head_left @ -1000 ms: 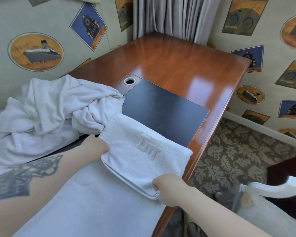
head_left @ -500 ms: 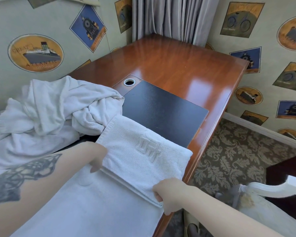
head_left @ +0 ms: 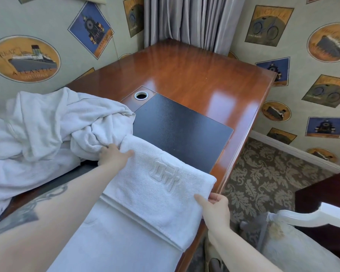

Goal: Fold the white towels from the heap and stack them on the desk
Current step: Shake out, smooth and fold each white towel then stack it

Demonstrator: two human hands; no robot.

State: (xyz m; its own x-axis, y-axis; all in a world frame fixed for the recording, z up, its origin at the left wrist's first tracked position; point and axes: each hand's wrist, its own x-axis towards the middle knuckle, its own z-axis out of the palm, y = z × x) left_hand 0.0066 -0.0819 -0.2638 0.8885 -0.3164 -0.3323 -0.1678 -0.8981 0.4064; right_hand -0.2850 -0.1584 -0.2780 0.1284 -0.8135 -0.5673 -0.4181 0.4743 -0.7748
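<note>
**Now: both hands on the half-folded towel at the desk's near edge**

Leftmost, the heap of white towels (head_left: 47, 130) lies crumpled along the desk's left edge, against the wallpapered wall, its right side touching the folded flap. The left hand (head_left: 114, 157) rests at the flap's left end, fingers extended on the cloth, with the thumb side hidden under the heap's overhang. Between the hands lies the white towel (head_left: 157, 185), its top part folded over toward the person, an embossed emblem facing up; the rest runs toward the near edge. Beyond it on the desk (head_left: 194, 75) sit a black pad (head_left: 183, 130) and a round cable hole (head_left: 141, 95). The right hand (head_left: 216, 207) pinches the flap's right end at the desk's right edge. Farther right, off the desk, a white chair (head_left: 302, 220) stands on patterned carpet (head_left: 267, 173).
</note>
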